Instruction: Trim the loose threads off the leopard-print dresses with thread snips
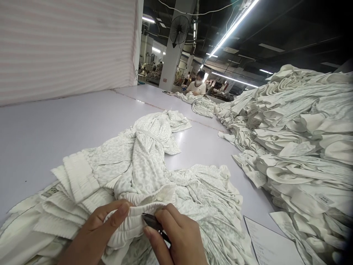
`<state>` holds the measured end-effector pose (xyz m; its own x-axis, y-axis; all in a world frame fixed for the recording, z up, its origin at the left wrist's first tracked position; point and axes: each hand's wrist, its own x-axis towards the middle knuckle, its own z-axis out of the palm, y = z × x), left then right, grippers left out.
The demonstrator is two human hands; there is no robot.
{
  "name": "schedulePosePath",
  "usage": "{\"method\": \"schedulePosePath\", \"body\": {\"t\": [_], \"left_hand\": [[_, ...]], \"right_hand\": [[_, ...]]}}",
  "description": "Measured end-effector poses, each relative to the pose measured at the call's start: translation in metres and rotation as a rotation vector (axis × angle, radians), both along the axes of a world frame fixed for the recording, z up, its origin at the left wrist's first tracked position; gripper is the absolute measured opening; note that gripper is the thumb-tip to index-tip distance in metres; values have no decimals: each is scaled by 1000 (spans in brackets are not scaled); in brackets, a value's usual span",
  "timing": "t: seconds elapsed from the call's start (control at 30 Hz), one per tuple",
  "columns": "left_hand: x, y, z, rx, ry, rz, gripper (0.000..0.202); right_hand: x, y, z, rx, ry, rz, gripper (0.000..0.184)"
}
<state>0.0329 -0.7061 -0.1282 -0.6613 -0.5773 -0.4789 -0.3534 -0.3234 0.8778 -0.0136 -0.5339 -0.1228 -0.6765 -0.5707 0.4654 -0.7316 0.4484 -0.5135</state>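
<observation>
Pale garments with a faint grey-green print lie bunched on the table in front of me. My left hand [103, 224] pinches the gathered elastic waistband [131, 222] of the nearest garment between thumb and fingers. Black thread snips [153, 222] are gripped in my right hand [176, 233], their pointed tips against the waistband. Beyond my hands, a tied bundle of printed garments [149, 154] stretches away, with more ribbed waistbands [78, 175] stacked at its left. Loose printed fabric [209, 198] spreads to the right of my right hand.
A tall heap of similar garments [300, 132] fills the right side. A printed paper sheet [271, 241] lies at the lower right. The pale tabletop [68, 121] runs back to a striped sheet [66, 48]. Farther off, a person [197, 86] sits behind another garment pile [202, 105].
</observation>
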Motion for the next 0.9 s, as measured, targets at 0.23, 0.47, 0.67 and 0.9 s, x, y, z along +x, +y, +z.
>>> {"method": "schedulePosePath", "body": {"t": [0.23, 0.47, 0.67, 0.9], "left_hand": [[0, -6, 3, 125, -30, -74, 60], [-4, -12, -5, 284, -10, -74, 56], [-2, -8, -1, 225, -19, -71, 70], [1, 2, 10, 5, 44, -153, 58]], "right_hand": [[-1, -4, 0, -4, 39, -9, 14], [-5, -6, -3, -24, 31, 0, 14], [-5, -6, -3, -24, 76, 19, 13], [2, -4, -3, 58, 183, -44, 17]]}}
